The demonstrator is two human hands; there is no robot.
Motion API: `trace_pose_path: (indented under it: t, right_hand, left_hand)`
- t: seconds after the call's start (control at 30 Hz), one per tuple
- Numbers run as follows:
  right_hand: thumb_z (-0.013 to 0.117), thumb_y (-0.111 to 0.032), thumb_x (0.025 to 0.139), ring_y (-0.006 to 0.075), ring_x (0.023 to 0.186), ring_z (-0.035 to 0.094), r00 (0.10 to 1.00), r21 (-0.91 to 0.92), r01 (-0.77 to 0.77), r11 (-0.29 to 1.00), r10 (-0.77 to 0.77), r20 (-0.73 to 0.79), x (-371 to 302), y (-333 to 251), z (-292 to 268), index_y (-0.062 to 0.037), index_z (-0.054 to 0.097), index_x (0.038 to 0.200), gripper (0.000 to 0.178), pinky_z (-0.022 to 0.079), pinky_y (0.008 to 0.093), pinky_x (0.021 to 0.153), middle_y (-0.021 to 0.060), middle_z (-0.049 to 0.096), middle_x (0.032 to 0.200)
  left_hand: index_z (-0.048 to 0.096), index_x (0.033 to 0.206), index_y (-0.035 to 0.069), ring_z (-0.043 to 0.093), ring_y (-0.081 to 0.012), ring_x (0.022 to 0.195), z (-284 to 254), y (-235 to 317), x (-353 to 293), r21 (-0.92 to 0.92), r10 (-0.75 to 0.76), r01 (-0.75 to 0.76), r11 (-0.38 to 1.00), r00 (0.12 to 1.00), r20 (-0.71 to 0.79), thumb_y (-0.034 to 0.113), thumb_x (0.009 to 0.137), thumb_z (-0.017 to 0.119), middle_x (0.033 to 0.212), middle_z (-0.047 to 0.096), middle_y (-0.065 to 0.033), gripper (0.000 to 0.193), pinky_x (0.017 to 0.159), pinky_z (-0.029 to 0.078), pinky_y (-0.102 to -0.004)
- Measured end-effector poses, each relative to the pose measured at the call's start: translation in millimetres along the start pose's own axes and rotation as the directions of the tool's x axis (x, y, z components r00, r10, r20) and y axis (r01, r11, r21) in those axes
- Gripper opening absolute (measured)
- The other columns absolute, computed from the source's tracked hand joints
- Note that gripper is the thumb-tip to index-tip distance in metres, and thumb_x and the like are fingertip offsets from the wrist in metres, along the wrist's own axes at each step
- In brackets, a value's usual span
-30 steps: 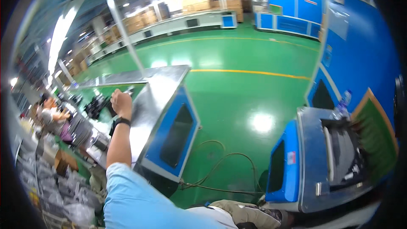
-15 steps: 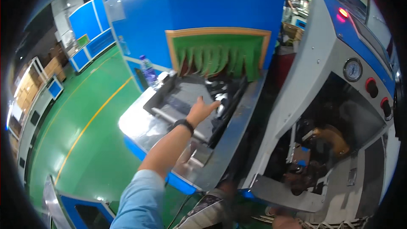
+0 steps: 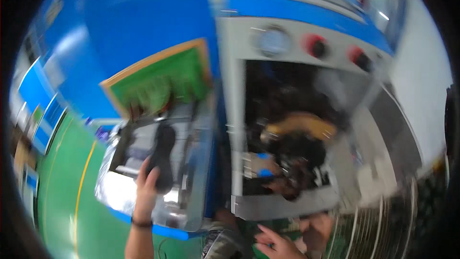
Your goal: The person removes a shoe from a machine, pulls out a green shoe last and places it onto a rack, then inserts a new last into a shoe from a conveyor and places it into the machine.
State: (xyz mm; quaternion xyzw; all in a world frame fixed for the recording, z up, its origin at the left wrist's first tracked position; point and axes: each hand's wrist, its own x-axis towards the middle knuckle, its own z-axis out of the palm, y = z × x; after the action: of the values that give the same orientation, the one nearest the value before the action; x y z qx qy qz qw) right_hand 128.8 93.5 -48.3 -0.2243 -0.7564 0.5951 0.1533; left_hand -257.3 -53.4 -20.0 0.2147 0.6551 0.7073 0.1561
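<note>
My left hand (image 3: 147,182) is closed on the heel end of a long black shoe sole (image 3: 165,151), which stands tilted up above a grey tray at the machine outlet. My right hand (image 3: 275,245) is low in the picture with its fingers stretched apart, and nothing shows in it. Just right of that hand is a blurred tan and brown shape (image 3: 316,232) that I cannot make out. Ahead of my right hand, the open press (image 3: 278,206) holds dark, shiny parts and a yellowish curved piece (image 3: 302,124).
A green strip curtain (image 3: 158,79) in a wooden frame hangs over the outlet of a tall blue machine. On the press front are a round gauge (image 3: 273,41) and two red-and-black knobs (image 3: 316,46). A bottle (image 3: 102,133) stands left of the metal table (image 3: 112,189).
My view has swung right toward the press. The left hand, earlier spread over the tray, now grips the black sole and lifts it. My right hand has come into clear view.
</note>
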Motion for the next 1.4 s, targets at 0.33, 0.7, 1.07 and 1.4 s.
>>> trace_pose_path:
  t: [0.33, 0.7, 1.07, 1.4]
  right_hand:
    - [0.074, -0.043, 0.087, 0.0391, 0.132, 0.048, 0.917, 0.271, 0.32, 0.908, -0.225, -0.329, -28.5, -39.6, 35.1, 0.0027, -0.003, 0.158, 0.114, 0.037, 0.0433, 0.112, 0.0343, 0.032, 0.151]
    - [0.081, -0.028, 0.081, 0.0355, 0.137, 0.044, 0.807, -0.19, 0.219, 0.957, -0.287, -0.517, -108.1, -2.5, -2.1, 0.0077, 0.013, 0.154, 0.106, 0.037, 0.0396, 0.113, 0.0285, 0.038, 0.148]
    - [0.08, -0.034, 0.07, 0.0199, 0.121, 0.055, 0.865, 0.369, 0.25, 0.895, -0.036, -0.5, -60.3, -16.4, -90.5, 0.0093, 0.036, 0.149, 0.1, 0.04, 0.031, 0.106, 0.0139, 0.055, 0.137]
    - [0.073, -0.001, 0.078, 0.0144, 0.112, 0.059, 0.938, -0.197, 0.125, 0.972, -0.181, -0.296, 67.1, -175.4, -134.0, 0.0042, 0.035, 0.152, 0.084, 0.046, 0.0297, 0.099, 0.013, 0.061, 0.132]
  left_hand:
    - [0.048, 0.137, -0.002, 0.065, -0.0195, 0.099, 100.9, -15.0, -244.7, -0.196, -0.236, 0.46, 0.866, 0.721, 0.651, 0.026, 0.093, 0.072, 0.119, 0.064, -0.0119, 0.058, 0.079, 0.054, -0.033]
    - [0.062, 0.081, 0.001, 0.062, -0.0414, 0.069, 161.7, -41.1, -270.4, 0.542, 0.011, -0.416, 0.731, 0.8, 0.599, 0.032, 0.103, 0.042, 0.074, 0.064, -0.0217, 0.043, 0.064, 0.047, -0.0491]
    - [0.064, 0.09, 0.0, 0.058, -0.0205, 0.06, 171.0, 9.3, -239.3, 0.318, -0.173, -0.033, 0.948, 0.784, 0.597, 0.026, 0.098, 0.062, 0.069, 0.062, -0.0124, 0.027, 0.057, 0.046, -0.0344]
    - [0.067, 0.1, 0.001, 0.066, -0.0355, 0.069, 158.2, -13.8, -235.6, 0.252, -0.217, 0.026, 0.967, 0.601, 0.769, 0.031, 0.099, 0.059, 0.077, 0.067, -0.0188, 0.03, 0.062, 0.051, -0.0408]
